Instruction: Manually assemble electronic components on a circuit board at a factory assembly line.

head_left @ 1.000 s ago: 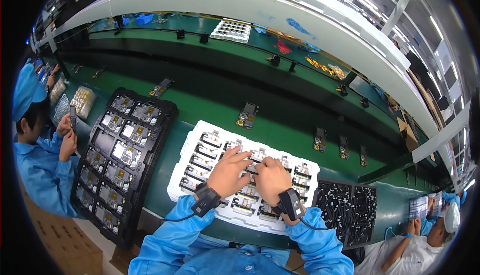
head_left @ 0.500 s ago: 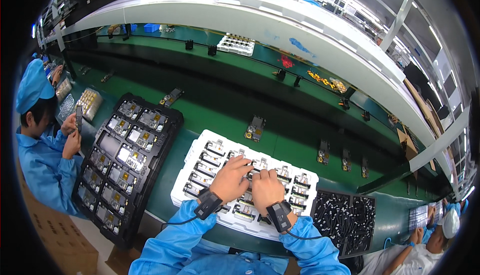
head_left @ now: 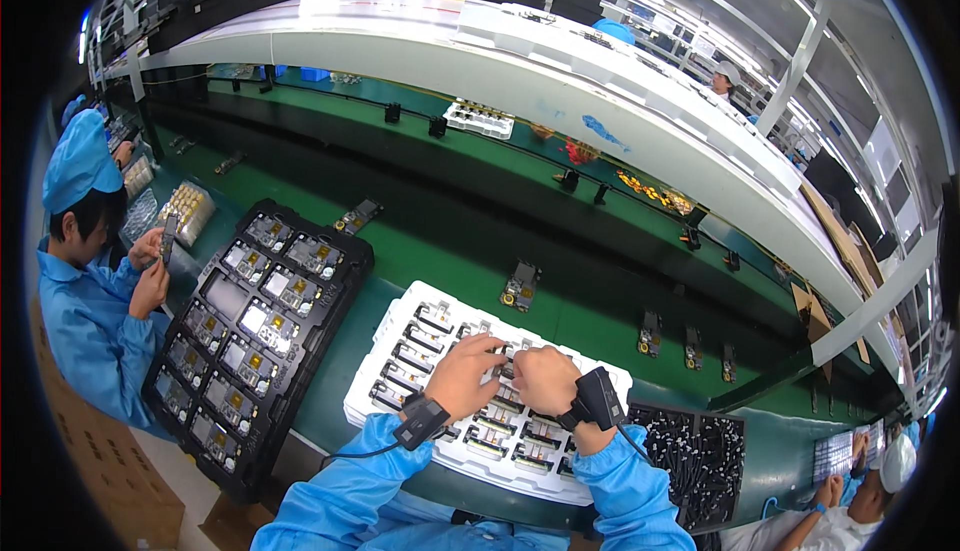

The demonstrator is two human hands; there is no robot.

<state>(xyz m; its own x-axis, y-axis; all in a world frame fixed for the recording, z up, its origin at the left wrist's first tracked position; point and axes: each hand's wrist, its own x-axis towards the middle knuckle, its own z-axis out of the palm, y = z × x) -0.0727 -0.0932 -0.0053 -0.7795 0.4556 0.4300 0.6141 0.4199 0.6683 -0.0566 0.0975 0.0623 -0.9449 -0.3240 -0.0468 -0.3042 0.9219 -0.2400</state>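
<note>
A white moulded tray point(head_left: 398, 311) lies before me, filled with rows of small black and silver electronic parts point(head_left: 412, 356). Over its middle my left hand point(head_left: 463, 376) bends its fingers toward the right hand, fingertips together at a small part in the tray. My right hand point(head_left: 546, 381) is curled into a pinch beside it, knuckles up. Between the two sets of fingertips, a small piece is mostly hidden, so its kind cannot be made out. Both wrists carry black strapped devices with cables.
A black tray point(head_left: 350, 261) of circuit boards slants at the left, beside a co-worker in blue point(head_left: 90, 321). At the right is a black bin of small black parts point(head_left: 690, 461). Loose circuit boards point(head_left: 520, 286) lie on the green bench under a white shelf point(head_left: 400, 49).
My right hand has turned and curled more tightly, its wrist swinging up and to the right. My left hand stays near the same tray spot. The whole view has shifted slightly.
</note>
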